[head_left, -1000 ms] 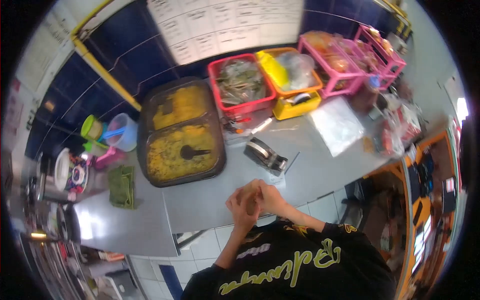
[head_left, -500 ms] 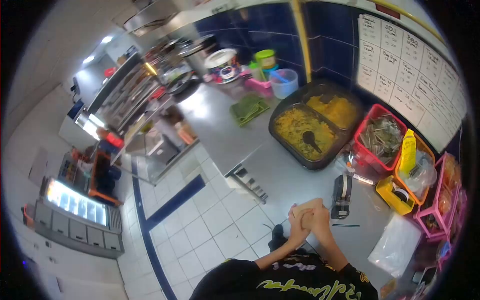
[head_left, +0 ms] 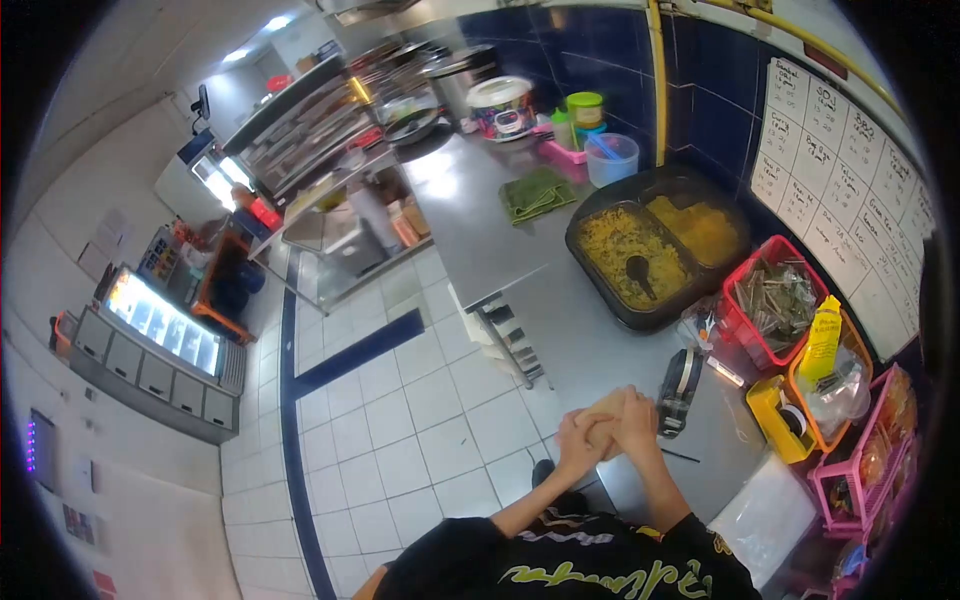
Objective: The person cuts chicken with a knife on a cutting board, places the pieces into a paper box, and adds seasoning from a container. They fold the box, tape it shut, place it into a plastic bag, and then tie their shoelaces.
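Tan, paper-like folded packet [head_left: 604,405] sits at the lower centre of the frame, held up near the edge of the smooth grey metal counter [head_left: 560,330]. The view has swung toward the person's left over the last second: the dark two-compartment tray [head_left: 632,317] of yellow food, left of centre earlier, now lies right of centre, and white floor tiles [head_left: 420,430] fill much of the lower left. Both hands have stayed together on the packet throughout, so the change seems to be a turn of the head or body, with the handling unbroken. The left hand [head_left: 577,447] and right hand [head_left: 634,424] grasp it from either side, fingers wrapped around it. Its upper face looks plain and matt; the rest is hidden by fingers, so its contents cannot be told. A black tape dispenser [head_left: 681,388] stands just beside the right hand.
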{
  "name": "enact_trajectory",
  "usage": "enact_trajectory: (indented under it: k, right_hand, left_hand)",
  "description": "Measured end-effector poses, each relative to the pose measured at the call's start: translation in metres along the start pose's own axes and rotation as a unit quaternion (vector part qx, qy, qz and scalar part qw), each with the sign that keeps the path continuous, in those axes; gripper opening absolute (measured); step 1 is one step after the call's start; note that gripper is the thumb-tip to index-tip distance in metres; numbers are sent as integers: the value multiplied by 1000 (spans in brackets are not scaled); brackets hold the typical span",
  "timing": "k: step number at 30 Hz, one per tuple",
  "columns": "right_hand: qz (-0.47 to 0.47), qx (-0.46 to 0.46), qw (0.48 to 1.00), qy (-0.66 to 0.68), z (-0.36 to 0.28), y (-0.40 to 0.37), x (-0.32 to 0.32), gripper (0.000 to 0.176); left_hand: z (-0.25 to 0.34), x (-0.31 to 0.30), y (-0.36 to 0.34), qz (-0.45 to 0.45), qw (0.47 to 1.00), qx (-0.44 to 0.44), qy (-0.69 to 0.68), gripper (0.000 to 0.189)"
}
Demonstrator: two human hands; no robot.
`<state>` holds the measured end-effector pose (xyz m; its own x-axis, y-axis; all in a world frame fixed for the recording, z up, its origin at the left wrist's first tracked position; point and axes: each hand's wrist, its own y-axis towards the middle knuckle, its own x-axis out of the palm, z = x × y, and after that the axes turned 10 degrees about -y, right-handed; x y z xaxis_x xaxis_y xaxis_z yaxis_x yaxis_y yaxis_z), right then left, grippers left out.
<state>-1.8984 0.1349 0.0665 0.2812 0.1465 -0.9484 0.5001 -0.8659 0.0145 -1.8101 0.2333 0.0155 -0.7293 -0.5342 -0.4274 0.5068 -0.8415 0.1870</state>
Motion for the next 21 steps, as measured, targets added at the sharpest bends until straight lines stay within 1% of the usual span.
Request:
enact_trajectory:
  k: [1, 2, 3, 4, 5, 6, 7, 8, 9, 10, 11, 12, 14, 15, 17, 18, 20, 21]
  right_hand:
    - [-3, -3, 1000, -2, 5, -4, -1, 46]
    - [-9, 6, 1000, -9, 10, -12, 1, 48]
    - [-17, 17, 1000, -14, 15, -20, 5, 50]
    - [-21, 19, 1000, -12, 20, -27, 11, 50]
    - [-32, 0, 999, 20, 25, -34, 20, 50]
    - [-41, -19, 998, 52, 29, -41, 26, 50]
    - [-41, -14, 998, 54, 30, -48, 28, 50]
    - [-20, -21, 996, 87, 30, -54, 27, 48]
    - [3, -28, 992, 120, 30, -57, 26, 45]
    - [6, -23, 992, 121, 31, -60, 22, 45]
    - [-5, -34, 986, 162, 33, -64, 16, 42]
    - [-16, -46, 978, 203, 35, -69, 10, 39]
    - [-26, -36, 974, 223, 34, -80, -12, 39]
    - [-35, -28, 969, 241, 33, -85, -20, 38]
    - [-31, -37, 970, 240, 46, -89, -26, 38]
    - [-28, -45, 970, 237, 55, -91, -27, 38]
    - [13, 57, 951, 304, 72, -87, -36, 35]
    - [73, 97, 962, 246, 79, -81, -43, 32]
  left_hand:
    - [-4, 0, -8, 8, 1000, 21, 22, 51]
    - [-1, -2, -13, 9, 1000, 18, 21, 51]
    - [2, -4, -19, 14, 994, -98, -54, 58]
    - [5, -7, -25, 18, 969, -212, -128, 66]
    - [-1, -11, -26, -19, 957, -243, -156, 75]
    - [-14, -6, -30, -23, 957, -246, -153, 75]
    - [-29, -1, -35, -39, 947, -246, -204, 73]
    - [-30, 1, -34, -55, 934, -245, -256, 72]
    - [-31, 1, -37, -60, 934, -243, -254, 72]
    - [-19, -5, -40, -86, 903, -284, -311, 71]
    - [-12, -11, -42, -110, 865, -326, -366, 70]
    - [-14, -16, -43, -113, 865, -326, -365, 70]
    - [-21, -23, -48, -210, 879, -363, -229, 65]
    - [-5, -26, -47, -210, 879, -363, -227, 65]
    - [31, -30, -44, -222, 900, -300, -224, 66]
    - [40, -27, -45, -223, 901, -300, -222, 66]
    - [50, -7, -45, -222, 916, -238, -235, 71]
    - [44, 6, -46, -229, 919, -226, -229, 76]
